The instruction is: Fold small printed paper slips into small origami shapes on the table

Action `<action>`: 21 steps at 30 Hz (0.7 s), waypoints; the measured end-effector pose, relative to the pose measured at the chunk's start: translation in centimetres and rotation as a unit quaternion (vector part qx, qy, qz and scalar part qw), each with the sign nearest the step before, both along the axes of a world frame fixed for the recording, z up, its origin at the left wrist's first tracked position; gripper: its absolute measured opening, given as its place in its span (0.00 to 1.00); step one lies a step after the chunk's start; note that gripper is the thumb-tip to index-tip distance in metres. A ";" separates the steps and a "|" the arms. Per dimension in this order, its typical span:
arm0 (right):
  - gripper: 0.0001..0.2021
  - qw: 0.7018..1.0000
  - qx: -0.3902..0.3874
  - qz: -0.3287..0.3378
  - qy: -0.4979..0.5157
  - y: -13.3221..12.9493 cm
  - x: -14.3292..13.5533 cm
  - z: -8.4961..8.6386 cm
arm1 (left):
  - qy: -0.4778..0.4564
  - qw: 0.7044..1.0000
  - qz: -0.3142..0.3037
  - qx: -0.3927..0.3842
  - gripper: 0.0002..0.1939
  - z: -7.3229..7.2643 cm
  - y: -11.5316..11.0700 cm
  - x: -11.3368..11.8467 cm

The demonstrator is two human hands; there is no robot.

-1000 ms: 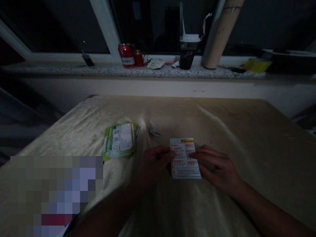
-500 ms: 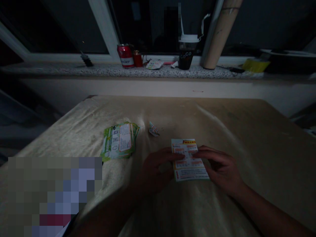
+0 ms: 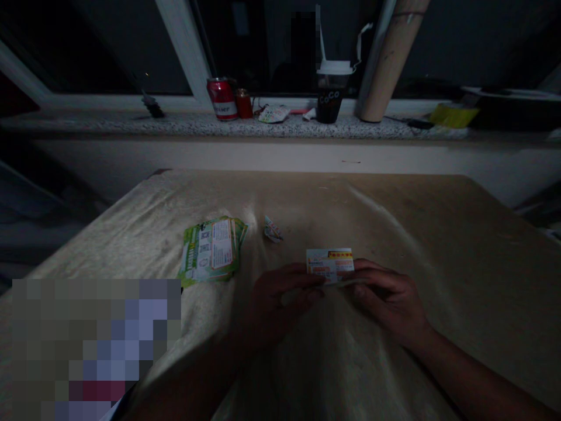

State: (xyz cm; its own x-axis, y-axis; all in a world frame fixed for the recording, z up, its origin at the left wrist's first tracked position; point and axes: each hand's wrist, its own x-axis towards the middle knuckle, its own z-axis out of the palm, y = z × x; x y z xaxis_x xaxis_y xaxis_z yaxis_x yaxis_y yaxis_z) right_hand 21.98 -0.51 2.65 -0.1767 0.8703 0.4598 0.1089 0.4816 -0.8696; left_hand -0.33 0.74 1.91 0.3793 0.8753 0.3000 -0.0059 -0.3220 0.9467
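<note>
Two-handed folding of a white rectangular paper leaflet with orange and yellow print (image 3: 329, 263), right of centre on the beige, cloth-covered table (image 3: 394, 216), its top margin toward the far edge. Your left hand (image 3: 278, 298) and right hand (image 3: 394, 298) stand apart, each closed on the leaflet's near part from its own side, fingers over the print and thumbs toward you. The near edge appears bent at the fingertips; the underside is hidden, and you cannot tell whether the paper rests fully on the cloth. For a clean crease, match the side edges first, keep both hands level, then press outward from the middle. Soft cloth probably gives weak backing, so pinch firmly. Toward the table's left edge lies a stack of green-and-white printed paper sheets (image 3: 210, 251); a small crumpled multicoloured paper scrap (image 3: 272, 230) lies between stack and leaflet, nearer the far edge.
</note>
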 end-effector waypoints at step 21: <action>0.09 0.999 -0.012 -0.016 -0.025 -0.1 -0.3 0.0 | 0.052 0.997 0.055 -0.008 0.12 1.1 -0.4 0.7</action>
